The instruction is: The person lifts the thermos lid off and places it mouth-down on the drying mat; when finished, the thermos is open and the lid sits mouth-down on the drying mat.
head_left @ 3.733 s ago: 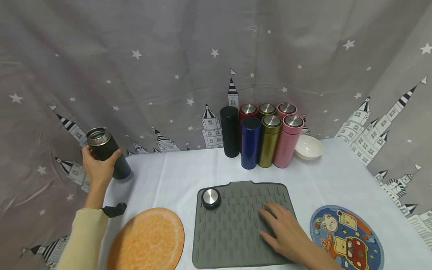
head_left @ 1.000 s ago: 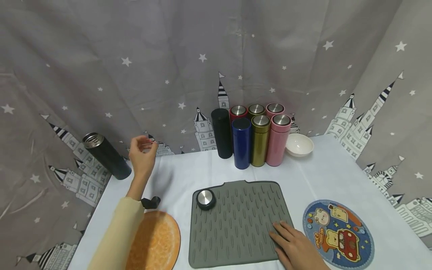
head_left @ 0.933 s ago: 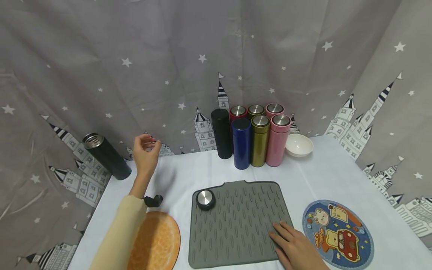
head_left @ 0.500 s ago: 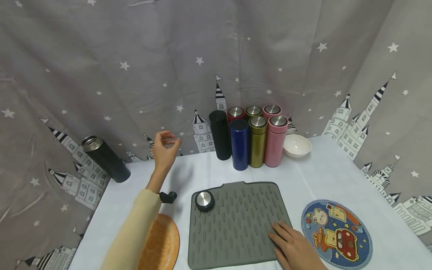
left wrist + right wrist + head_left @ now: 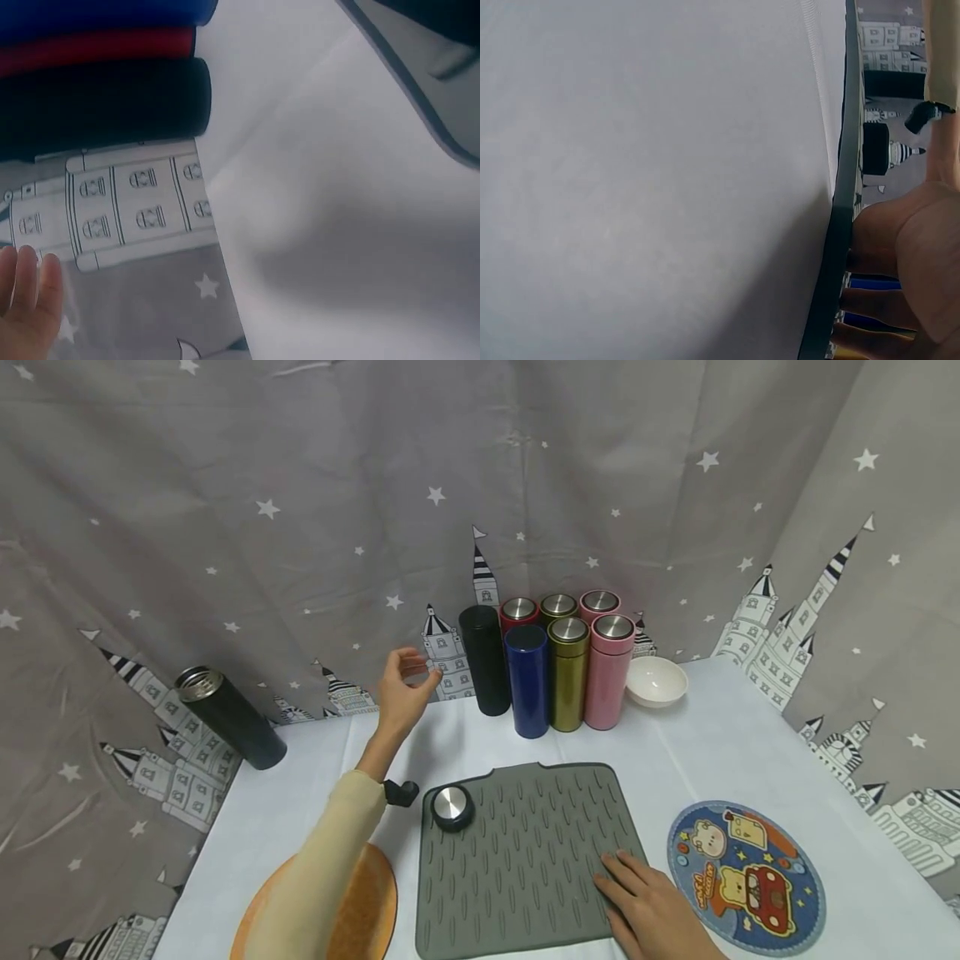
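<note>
My left hand (image 5: 405,692) is raised over the back of the table, its fingers loosely bent and holding nothing. Just right of it stands a black thermos (image 5: 486,660), the leftmost of a cluster; its dark body (image 5: 105,105) also shows in the left wrist view. My right hand (image 5: 651,906) rests with spread fingers on the lower right edge of a grey ribbed mat (image 5: 525,860). On that mat's upper left corner lies a black lid (image 5: 452,808) with a steel top. An uncapped black flask (image 5: 232,718) stands alone at the table's back left corner.
Beside the black thermos stand a blue bottle (image 5: 528,681), an olive one (image 5: 568,672), a pink one (image 5: 609,672) and several behind. A white bowl (image 5: 657,682) sits to their right. A round cartoon mat (image 5: 746,877) and an orange mat (image 5: 375,902) flank the grey one.
My left hand has let go of the uncapped black flask and moved right, close to the bottle cluster. My right hand has shifted toward the grey mat's lower right edge.
</note>
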{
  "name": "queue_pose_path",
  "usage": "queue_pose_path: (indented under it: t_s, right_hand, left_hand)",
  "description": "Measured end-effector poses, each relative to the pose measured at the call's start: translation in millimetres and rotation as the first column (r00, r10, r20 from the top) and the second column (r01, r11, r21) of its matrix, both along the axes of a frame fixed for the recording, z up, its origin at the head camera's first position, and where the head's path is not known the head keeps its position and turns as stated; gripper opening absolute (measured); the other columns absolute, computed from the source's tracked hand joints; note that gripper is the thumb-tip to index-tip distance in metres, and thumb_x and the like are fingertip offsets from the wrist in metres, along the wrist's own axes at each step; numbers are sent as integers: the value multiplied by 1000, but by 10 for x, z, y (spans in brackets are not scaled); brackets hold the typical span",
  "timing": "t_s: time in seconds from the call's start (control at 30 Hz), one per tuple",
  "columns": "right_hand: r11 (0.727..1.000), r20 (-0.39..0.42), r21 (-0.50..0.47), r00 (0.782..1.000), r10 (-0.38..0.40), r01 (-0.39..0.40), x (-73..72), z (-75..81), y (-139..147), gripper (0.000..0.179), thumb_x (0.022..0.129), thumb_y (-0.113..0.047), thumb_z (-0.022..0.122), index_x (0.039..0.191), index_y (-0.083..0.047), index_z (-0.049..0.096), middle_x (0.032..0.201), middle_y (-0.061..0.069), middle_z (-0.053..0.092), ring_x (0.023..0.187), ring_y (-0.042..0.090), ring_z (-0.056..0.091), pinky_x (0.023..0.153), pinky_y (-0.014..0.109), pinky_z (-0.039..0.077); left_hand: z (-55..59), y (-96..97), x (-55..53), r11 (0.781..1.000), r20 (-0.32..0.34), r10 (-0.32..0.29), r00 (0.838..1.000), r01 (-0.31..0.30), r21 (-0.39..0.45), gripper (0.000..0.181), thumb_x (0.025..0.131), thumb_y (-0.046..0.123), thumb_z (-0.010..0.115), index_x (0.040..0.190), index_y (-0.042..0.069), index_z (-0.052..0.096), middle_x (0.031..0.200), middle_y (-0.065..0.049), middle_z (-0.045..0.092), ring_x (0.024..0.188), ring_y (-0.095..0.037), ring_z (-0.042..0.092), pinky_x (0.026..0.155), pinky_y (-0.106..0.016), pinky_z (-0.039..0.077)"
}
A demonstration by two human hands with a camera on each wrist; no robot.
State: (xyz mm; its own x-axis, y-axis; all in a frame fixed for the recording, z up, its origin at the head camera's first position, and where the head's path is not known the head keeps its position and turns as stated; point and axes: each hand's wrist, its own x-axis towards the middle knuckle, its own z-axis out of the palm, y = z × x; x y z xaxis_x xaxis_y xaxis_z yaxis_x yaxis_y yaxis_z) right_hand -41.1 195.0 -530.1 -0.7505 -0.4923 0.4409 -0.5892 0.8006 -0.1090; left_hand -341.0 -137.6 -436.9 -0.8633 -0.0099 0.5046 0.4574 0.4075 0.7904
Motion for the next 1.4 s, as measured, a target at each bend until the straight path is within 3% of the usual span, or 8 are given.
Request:
queue_pose_path:
  t_s: [0.37, 0.63, 0.83, 1.1, 1.4]
  right_hand:
    - [1000, -25, -21, 1000, 5, -6, -17, -29, 11, 39, 75, -25, 84, 110, -11, 75, 120, 13, 67, 111, 33, 63, 74, 46, 55]
    - [1000, -70, -19, 997, 15, -16, -22, -61, 28, 35, 75, -25, 82, 107, -11, 76, 119, 12, 68, 109, 32, 63, 73, 43, 56]
    - [1000, -92, -23, 996, 16, -18, -41, -75, 26, 34, 74, -23, 82, 105, -11, 76, 118, 12, 68, 109, 32, 63, 73, 43, 56]
    - [999, -96, -35, 995, 29, -32, -59, -92, 26, 32, 78, -25, 80, 107, -11, 76, 119, 12, 68, 108, 32, 63, 73, 42, 56]
    - [998, -101, -59, 995, 19, -25, -73, -130, 41, 31, 77, -24, 81, 105, -12, 76, 118, 11, 68, 108, 31, 63, 71, 42, 55]
  left_hand:
    - [21, 284, -90, 991, 63, -78, 995, 84, -107, 67, 87, 26, 76, 143, 6, 45, 133, -17, 57, 121, -36, 56, 93, -51, 50]
    - [-39, 424, -169, 973, 132, -134, 982, 156, -169, 77, 84, 35, 77, 148, 10, 41, 140, -17, 54, 126, -36, 52, 98, -53, 48]
    - [-57, 525, -237, 966, 168, -121, 978, 155, -206, 82, 82, 40, 79, 149, 12, 39, 142, -19, 53, 129, -36, 50, 101, -54, 44]
    - [-3, 648, -345, 974, 280, -137, 950, 181, -138, 85, 81, 37, 80, 148, 7, 37, 143, -20, 49, 130, -38, 49, 103, -53, 43]
    - [-37, 737, -443, 977, 254, -132, 958, 169, -130, 78, 79, 32, 83, 142, 6, 43, 134, -19, 55, 123, -36, 53, 102, -52, 43]
